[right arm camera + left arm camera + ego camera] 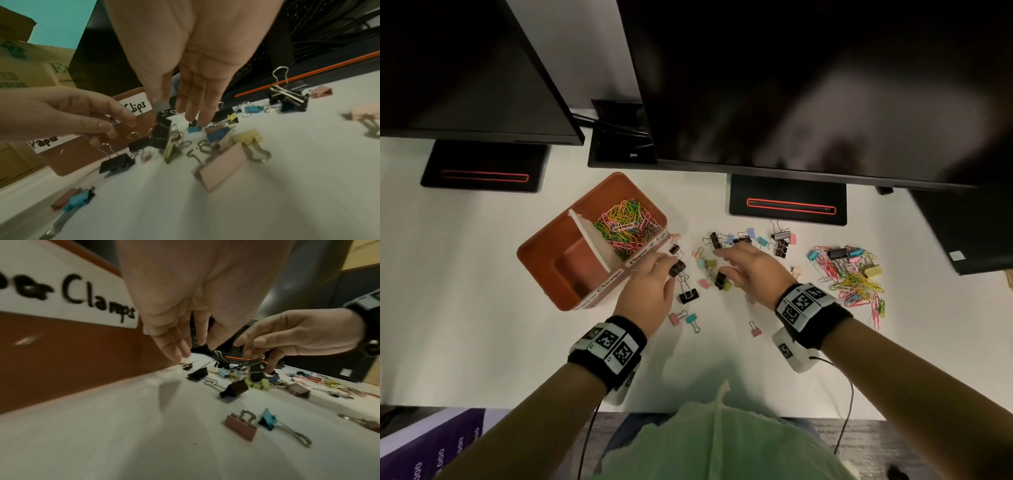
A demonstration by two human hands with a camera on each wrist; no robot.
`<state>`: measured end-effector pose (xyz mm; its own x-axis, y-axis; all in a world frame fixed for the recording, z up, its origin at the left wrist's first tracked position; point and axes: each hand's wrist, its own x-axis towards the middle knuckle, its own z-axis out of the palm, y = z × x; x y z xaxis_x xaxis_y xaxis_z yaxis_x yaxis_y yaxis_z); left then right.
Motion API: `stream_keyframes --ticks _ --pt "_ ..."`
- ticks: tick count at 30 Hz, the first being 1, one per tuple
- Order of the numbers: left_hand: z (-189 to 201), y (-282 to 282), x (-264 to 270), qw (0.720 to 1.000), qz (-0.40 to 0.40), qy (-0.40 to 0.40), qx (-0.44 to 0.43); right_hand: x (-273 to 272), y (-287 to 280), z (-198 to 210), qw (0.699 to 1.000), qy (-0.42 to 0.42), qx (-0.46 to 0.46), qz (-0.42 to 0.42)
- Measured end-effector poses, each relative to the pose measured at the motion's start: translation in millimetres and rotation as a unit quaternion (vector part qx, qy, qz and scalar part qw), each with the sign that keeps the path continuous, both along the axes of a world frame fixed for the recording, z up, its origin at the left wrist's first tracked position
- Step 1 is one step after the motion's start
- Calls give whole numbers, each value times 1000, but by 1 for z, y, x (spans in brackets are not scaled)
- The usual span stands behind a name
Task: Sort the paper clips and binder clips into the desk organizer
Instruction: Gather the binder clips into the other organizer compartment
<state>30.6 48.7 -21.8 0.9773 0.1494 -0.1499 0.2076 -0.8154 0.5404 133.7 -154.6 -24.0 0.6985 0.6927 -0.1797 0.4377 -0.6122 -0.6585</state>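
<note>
The orange desk organizer (536,246) holds colored paper clips (626,226) in its far compartment; the near compartment, labelled "Clamps" (98,305), looks bare. My left hand (669,265) reaches down beside the organizer wall, fingertips (183,353) just above a small black binder clip (187,367) and another black one (676,269); I see nothing gripped. My right hand (722,262) hovers with straight fingers (193,113) over mixed binder clips, touching the wire handles of a black clip (256,374) beside a green one (260,384).
More binder clips (780,240) lie toward the monitor stand (787,202). A loose heap of paper clips and binder clips (856,284) sits at the right. Pink and blue clips (685,318) lie near my left wrist. Two monitors overhang the back of the white desk (465,308).
</note>
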Motion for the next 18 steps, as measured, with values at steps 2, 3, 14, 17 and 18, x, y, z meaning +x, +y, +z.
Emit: stream_keyframes --ticks 2,3,14,17,18 --pt "3 -8 3 999 -49 -11 21 3 -7 2 999 -32 -14 -22" --pt "3 -13 6 997 -74 -9 25 5 -12 2 997 -58 -28 -35" --pt "1 -25 27 968 -128 198 83 -9 -28 -12 977 -5 -200 74" --pt "7 -22 22 974 -124 182 60 -10 -32 -9 988 0 -149 41" --pt "9 -25 22 977 -134 162 40 -9 -34 -8 989 -3 -142 31"
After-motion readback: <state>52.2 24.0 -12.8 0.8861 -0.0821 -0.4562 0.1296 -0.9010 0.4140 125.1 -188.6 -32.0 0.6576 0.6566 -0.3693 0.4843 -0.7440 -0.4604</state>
